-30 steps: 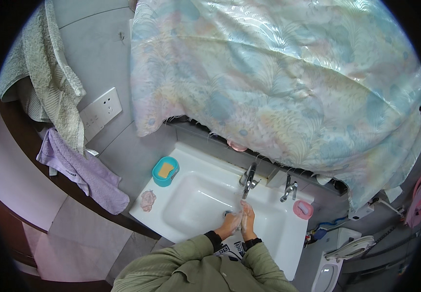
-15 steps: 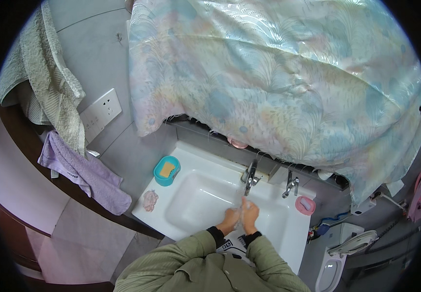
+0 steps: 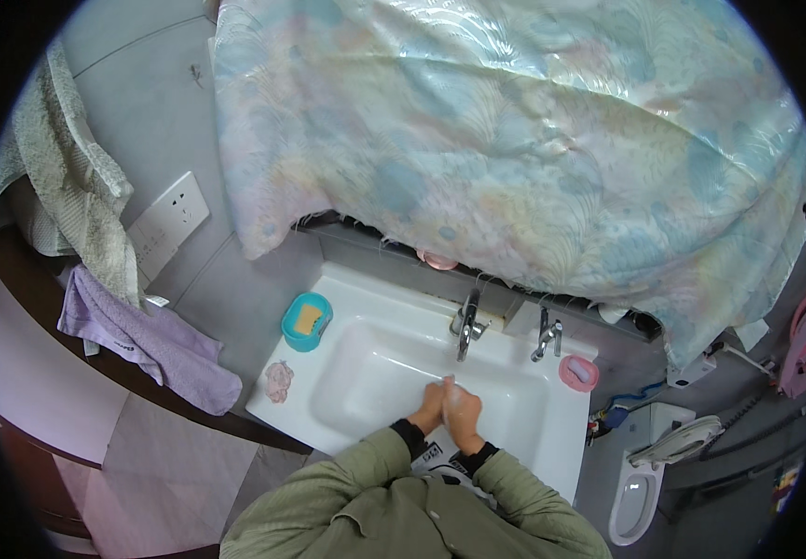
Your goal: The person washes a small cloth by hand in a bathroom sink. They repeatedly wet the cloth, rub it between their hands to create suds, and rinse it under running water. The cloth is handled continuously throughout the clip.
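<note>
I see a grey wall [image 3: 165, 112] at upper left, pale floor tiles [image 3: 165, 470] lower left, a toilet [image 3: 639, 473] lower right.

The right hand [image 3: 462, 417], its fingers stretched toward the tap [image 3: 465, 323] a second ago, now curls against the left hand [image 3: 430, 408], slightly farther from the tap.

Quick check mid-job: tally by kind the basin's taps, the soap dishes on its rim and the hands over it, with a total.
Taps: 2 (left tap, right tap)
Soap dishes: 2 (teal dish, pink dish)
Hands: 2 (left hand, right hand)
Total: 6
</note>
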A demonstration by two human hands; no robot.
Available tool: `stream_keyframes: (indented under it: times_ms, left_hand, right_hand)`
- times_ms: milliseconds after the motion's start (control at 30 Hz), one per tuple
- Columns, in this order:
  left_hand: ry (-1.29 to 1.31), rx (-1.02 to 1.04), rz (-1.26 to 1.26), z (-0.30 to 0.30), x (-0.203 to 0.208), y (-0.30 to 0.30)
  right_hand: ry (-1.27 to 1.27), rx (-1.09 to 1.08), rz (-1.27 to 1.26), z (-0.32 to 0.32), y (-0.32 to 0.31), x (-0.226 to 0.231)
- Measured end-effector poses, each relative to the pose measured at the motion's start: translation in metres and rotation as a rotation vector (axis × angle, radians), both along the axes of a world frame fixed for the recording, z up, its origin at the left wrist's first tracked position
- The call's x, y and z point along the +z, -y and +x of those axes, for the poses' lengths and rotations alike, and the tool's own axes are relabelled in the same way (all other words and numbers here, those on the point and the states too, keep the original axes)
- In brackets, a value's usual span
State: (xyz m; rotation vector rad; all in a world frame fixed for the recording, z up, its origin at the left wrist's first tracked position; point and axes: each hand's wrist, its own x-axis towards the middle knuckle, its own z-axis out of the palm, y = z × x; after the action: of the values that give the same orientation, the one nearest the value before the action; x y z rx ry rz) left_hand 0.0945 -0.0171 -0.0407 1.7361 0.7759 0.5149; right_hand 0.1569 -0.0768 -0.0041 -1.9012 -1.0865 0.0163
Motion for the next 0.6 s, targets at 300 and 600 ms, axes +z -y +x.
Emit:
stream_keyframes:
  times_ms: [300,600]
  left_hand:
    - [0.196,0.247,-0.747,0.001,0.030,0.006]
    - [0.109,0.089,-0.520,0.004,0.019,0.000]
  right_hand:
    - [-0.014,-0.063,-0.062,0.002,-0.002,0.017]
    - [-0.082,-0.045,-0.054,0.002,0.001,0.018]
